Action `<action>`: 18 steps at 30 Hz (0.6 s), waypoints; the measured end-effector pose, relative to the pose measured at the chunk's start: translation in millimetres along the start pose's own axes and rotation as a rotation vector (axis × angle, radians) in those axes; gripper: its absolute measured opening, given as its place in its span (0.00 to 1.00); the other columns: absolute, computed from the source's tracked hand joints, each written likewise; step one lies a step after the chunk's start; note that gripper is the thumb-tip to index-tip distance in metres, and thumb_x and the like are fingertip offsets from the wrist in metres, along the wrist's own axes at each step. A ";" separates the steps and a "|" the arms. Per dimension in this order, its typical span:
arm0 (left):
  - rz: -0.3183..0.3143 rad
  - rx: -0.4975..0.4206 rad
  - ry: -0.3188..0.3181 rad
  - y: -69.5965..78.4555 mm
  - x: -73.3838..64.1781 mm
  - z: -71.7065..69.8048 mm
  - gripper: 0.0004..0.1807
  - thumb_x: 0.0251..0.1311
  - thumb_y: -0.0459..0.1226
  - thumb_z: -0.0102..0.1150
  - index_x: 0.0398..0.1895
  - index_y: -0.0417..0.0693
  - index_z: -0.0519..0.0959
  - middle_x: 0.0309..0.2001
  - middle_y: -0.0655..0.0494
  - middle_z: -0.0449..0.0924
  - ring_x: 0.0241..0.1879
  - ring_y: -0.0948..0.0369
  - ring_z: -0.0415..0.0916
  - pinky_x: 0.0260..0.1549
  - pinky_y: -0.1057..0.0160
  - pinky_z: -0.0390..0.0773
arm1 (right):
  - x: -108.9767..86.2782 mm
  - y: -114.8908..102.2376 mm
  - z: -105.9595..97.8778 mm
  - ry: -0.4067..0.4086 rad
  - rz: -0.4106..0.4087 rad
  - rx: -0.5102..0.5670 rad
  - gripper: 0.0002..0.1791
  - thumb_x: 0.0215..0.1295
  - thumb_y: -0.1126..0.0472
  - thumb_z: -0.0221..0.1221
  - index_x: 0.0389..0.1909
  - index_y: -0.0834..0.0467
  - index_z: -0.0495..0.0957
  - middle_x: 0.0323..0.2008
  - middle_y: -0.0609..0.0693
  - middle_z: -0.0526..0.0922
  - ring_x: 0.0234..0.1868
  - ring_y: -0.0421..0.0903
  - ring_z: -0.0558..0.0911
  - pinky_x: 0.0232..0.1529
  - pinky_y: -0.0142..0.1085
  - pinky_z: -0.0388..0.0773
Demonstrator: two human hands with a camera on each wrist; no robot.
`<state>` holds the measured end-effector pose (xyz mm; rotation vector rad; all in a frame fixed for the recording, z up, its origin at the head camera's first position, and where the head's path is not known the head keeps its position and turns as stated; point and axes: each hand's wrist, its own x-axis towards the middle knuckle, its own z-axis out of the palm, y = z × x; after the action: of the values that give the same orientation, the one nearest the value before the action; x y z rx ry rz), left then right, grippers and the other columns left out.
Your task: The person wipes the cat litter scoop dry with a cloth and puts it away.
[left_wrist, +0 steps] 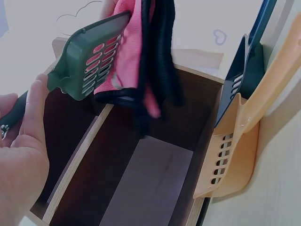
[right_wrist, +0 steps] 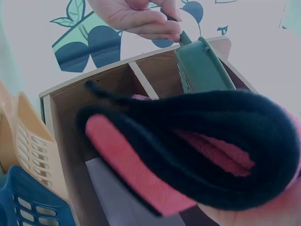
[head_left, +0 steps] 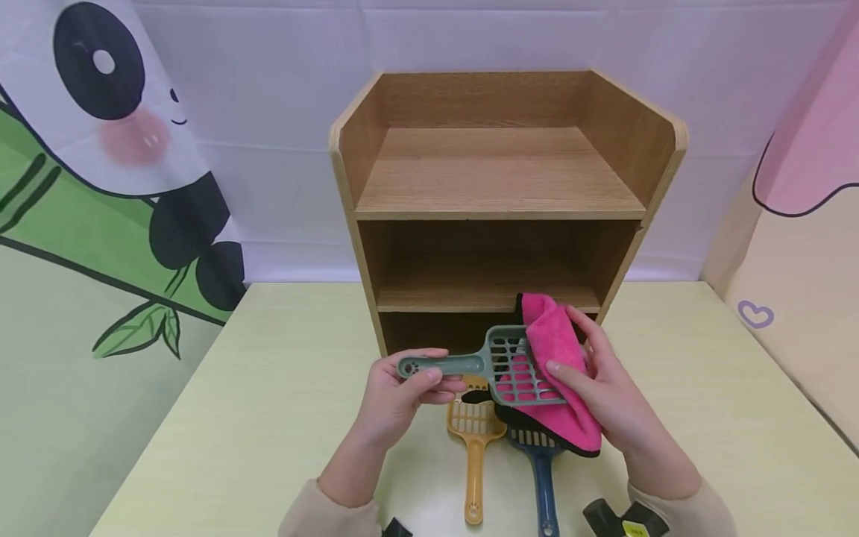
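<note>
My left hand (head_left: 411,389) grips the handle of a grey-green litter scoop (head_left: 463,365), held level above the table. A folded pink cloth (head_left: 553,343) with black edging is in my right hand (head_left: 614,395), thumb in front and fingers behind. The cloth lies against the scoop's slotted pan, and pink shows through the slots. In the right wrist view the cloth's dark folds (right_wrist: 225,103) hide most of the right hand. Beneath the hands are a yellow-orange litter scoop (head_left: 474,455) and a dark blue litter scoop (head_left: 543,477), handles toward me.
A wooden shelf unit (head_left: 499,171) with several tiers stands at the back of the pale table (head_left: 268,418), just beyond the hands. Behind it hangs a light purple cloth backdrop (head_left: 268,89). A panda-print panel (head_left: 134,171) is on the left.
</note>
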<state>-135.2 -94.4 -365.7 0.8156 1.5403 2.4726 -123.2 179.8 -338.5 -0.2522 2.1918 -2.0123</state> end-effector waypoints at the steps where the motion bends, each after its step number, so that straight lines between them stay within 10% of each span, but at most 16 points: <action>1: -0.013 0.002 0.008 0.0 -0.4 0.8 0.12 0.63 0.29 0.55 0.46 0.49 0.81 0.37 0.56 0.87 0.35 0.61 0.86 0.33 0.65 0.84 | 0.5 0.1 0.0 0.000 0.018 0.009 0.42 0.67 0.60 0.56 0.73 0.43 0.40 0.61 0.61 0.63 0.53 0.43 0.77 0.44 0.38 0.84; 12: -0.077 0.229 0.007 6.1 -8.8 -1.5 0.19 0.56 0.30 0.63 0.48 0.27 0.73 0.38 0.46 0.86 0.35 0.58 0.86 0.34 0.59 0.85 | -0.5 6.6 11.3 0.189 0.109 -0.214 0.34 0.65 0.54 0.59 0.68 0.57 0.57 0.53 0.63 0.77 0.41 0.46 0.85 0.41 0.33 0.84; 18: -0.157 0.537 0.085 14.6 -13.6 1.5 0.18 0.46 0.33 0.72 0.43 0.40 0.80 0.37 0.40 0.82 0.26 0.65 0.77 0.26 0.71 0.80 | -5.4 5.7 18.7 0.236 0.116 -0.302 0.29 0.65 0.53 0.58 0.63 0.60 0.64 0.47 0.61 0.81 0.37 0.46 0.86 0.38 0.29 0.83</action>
<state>-120.3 -105.2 -357.8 0.6194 2.2484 2.0251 -113.8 163.4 -345.8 0.0832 2.5862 -1.7233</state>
